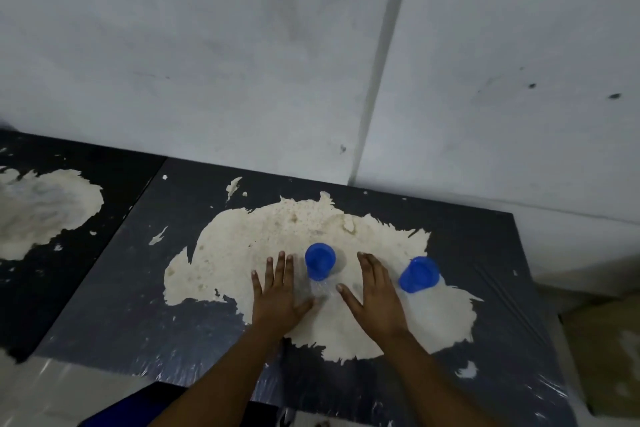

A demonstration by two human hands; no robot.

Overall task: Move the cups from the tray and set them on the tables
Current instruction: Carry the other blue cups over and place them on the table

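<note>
Standing upright, two blue cups, flat released hands beside them

Dim, soft light; wide-angle edge distortion.

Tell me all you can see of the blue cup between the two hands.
The blue cup looks like plastic. It stands on the pale worn patch of the dark table, between the left hand and right hand. Both hands lie flat with straight fingers, and neither touches it. Blur hides which way up it sits.
</note>
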